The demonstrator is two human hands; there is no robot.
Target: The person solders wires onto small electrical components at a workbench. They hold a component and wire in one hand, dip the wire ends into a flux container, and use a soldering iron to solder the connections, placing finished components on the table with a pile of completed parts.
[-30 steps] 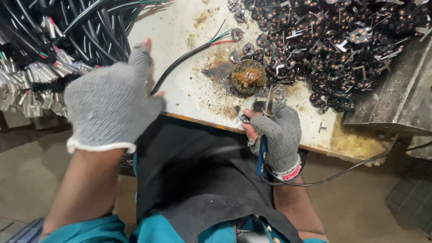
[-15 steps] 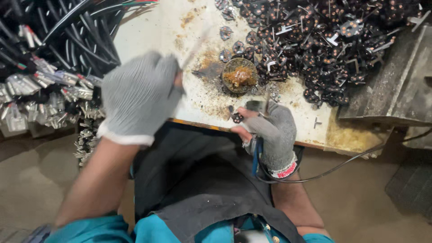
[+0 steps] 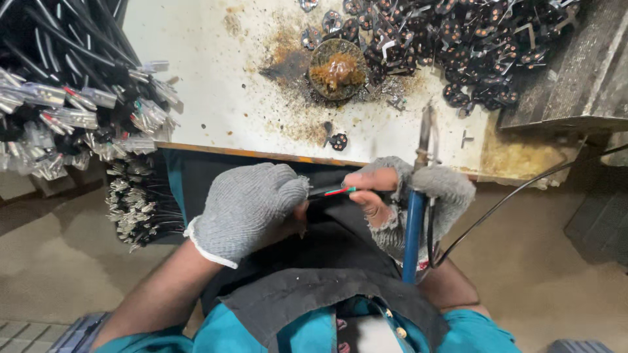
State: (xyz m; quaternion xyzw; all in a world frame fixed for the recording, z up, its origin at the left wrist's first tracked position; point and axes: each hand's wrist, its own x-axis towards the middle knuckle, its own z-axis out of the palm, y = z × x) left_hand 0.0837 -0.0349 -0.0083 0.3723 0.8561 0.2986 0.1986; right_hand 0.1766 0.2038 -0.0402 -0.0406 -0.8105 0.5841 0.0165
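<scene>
My left hand point(image 3: 245, 206), in a grey knit glove, is closed around a black cable point(image 3: 320, 192) just below the bench edge. The cable's red and green wire ends point(image 3: 340, 191) stick out toward my right hand point(image 3: 405, 196). My right hand wears a fingerless grey glove; its thumb and forefinger pinch the wire ends while the same hand grips a blue-handled soldering iron point(image 3: 416, 196) that points up over the bench. A round tin of brown flux point(image 3: 337, 68) sits on the stained white bench point(image 3: 216, 85) straight ahead.
A heap of small dark metal plug parts point(image 3: 458, 39) covers the bench's back right. Bundles of black cables with stripped, tinned ends point(image 3: 72, 111) hang over the left side. One loose plug part point(image 3: 338, 141) lies near the bench edge. A grey block point(image 3: 575, 72) stands at the right.
My left hand has come down from the cable bundle at the left to my lap, bringing one cable. My right hand has taken hold of its wire ends while keeping the iron.
</scene>
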